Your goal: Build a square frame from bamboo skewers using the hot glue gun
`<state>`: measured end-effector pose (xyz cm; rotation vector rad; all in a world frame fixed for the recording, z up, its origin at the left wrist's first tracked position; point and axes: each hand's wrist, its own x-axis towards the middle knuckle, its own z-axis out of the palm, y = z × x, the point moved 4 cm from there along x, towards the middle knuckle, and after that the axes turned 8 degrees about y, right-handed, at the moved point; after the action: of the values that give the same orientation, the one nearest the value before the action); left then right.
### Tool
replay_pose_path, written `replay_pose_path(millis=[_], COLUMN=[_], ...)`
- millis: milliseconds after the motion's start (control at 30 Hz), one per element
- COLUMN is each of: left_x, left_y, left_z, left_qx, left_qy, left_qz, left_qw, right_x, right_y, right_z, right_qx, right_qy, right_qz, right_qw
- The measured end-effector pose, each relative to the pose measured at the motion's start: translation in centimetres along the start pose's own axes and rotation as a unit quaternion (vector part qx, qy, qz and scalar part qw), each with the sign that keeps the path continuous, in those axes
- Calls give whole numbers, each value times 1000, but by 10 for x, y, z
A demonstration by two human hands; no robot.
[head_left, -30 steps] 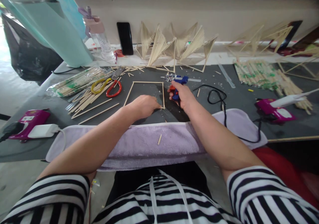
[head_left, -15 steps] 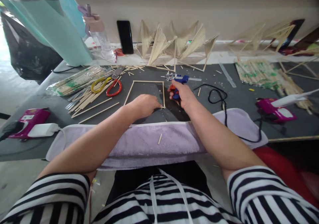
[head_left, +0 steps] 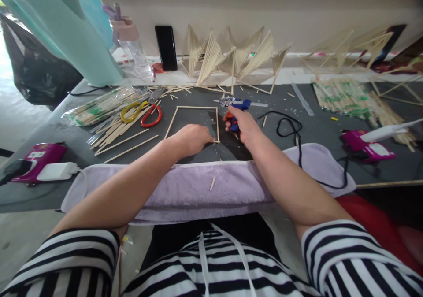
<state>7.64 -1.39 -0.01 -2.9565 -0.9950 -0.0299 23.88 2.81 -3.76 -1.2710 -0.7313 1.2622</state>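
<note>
craft workshop, seemingly: workbench [head_left: 322,131], glue gun [head_left: 243,104], scissors [head_left: 146,105], bagged sticks [head_left: 340,96], stick models [head_left: 210,59].

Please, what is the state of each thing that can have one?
Left hand: touching stick frame
Right hand: gripping glue gun
Glue gun: held, nozzle leftward
Stick frame: lying flat
Scissors: lying, handles spread
Phone: upright, screen dark
Water bottle: standing
Left socket block: plugs inserted
</note>
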Motion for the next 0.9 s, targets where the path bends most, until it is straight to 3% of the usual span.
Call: replay_pose_path(millis=[900], left_x=[0], left_y=[1], left_z=[-1], left_qx=[2], left_qy=[-3], left_qz=[-4], left_qw=[1000], right_x=[0], right_y=[1], right_z=[1], right_qx=[0], right_qy=[-2], right_qz=[-5], right_qw=[1000])
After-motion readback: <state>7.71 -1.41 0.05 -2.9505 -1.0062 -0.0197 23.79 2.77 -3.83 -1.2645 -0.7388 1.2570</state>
